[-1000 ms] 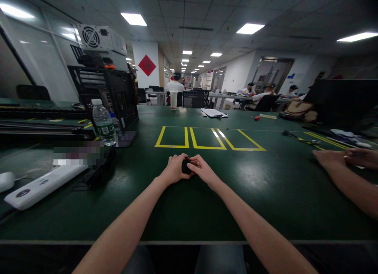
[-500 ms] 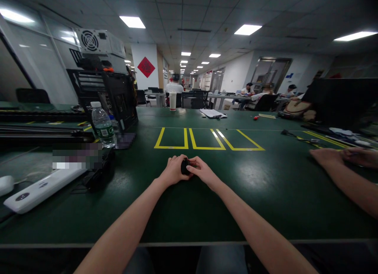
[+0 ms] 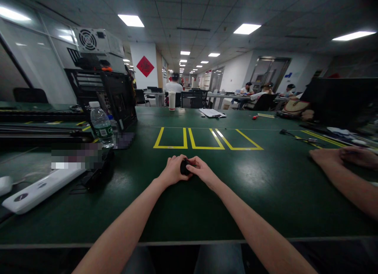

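Note:
A small, round black object is held between both hands low over the green table; its exact kind I cannot make out. Around its left side wraps my left hand, with the thumb underneath. From the right, my right hand pinches it, thumb against its near face and fingers curled at the far side. The fingers hide much of the object. Just beyond the hands, yellow tape outlines mark the tabletop.
On the left are a water bottle, a white power strip and an open computer case. A cup and a clipboard stand at the back. Another person's hands rest at the right, near cables.
My hands keep their hold on the black object with hardly any shift. The view has drifted slightly. At the right, the other person's hands moved a little.

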A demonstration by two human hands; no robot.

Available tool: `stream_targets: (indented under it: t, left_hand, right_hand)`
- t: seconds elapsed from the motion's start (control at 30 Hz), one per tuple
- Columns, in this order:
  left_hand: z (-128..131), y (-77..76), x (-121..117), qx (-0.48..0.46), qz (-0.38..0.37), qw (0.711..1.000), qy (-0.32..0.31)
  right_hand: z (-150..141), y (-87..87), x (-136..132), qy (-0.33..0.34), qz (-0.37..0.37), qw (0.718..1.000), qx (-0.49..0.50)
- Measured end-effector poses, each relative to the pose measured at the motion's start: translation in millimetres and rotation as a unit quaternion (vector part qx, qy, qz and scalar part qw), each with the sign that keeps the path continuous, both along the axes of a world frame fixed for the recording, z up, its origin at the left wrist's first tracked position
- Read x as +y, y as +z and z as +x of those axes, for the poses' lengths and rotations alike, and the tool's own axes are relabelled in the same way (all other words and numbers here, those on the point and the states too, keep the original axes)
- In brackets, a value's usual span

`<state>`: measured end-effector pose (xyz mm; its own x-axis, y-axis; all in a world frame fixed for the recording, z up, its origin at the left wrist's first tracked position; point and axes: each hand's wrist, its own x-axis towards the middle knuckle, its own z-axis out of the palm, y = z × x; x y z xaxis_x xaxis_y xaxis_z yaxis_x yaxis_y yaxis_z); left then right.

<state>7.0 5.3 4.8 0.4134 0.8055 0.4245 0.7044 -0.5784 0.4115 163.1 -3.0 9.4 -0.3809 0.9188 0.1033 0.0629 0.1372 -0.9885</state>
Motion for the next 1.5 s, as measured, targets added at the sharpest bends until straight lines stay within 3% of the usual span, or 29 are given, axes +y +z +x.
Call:
stream_targets:
  t: [0.1, 0.33, 0.57, 0.83, 1.07, 1.33, 1.5]
  left_hand:
    - [0, -2.0, 1, -0.002, 0.011, 1.0, -0.005]
    - [0, 0.2, 0, -0.008, -0.005, 1.0, -0.006]
    - [1, 1.1, 0, -0.008, -0.007, 1.0, -0.011]
    - [0, 2.4, 0, -0.003, -0.017, 1.0, -0.013]
    - [1, 0.2, 2, 0.005, -0.013, 1.0, 0.001]
    - [2, 2.9, 0, 0.008, -0.008, 1.0, -0.005]
    - [1, 2.1, 1, 0.01, -0.009, 1.0, -0.016]
  right_hand:
    - [-1, 1.2, -2, 0.004, 0.003, 1.0, 0.019]
    - [-4, -7.2, 7, -0.059, -0.02, 0.998, -0.021]
    - [2, 0.4, -1, 0.002, -0.011, 1.0, -0.002]
    - [-2, -7.3, 5, -0.052, -0.022, 0.998, -0.028]
    - [0, -5.5, 4, 0.003, -0.017, 1.0, 0.013]
    - [0, -10.3, 8, -0.033, -0.029, 0.999, -0.017]
    - [4, -8.0, 8, -0.012, -0.026, 0.999, -0.027]
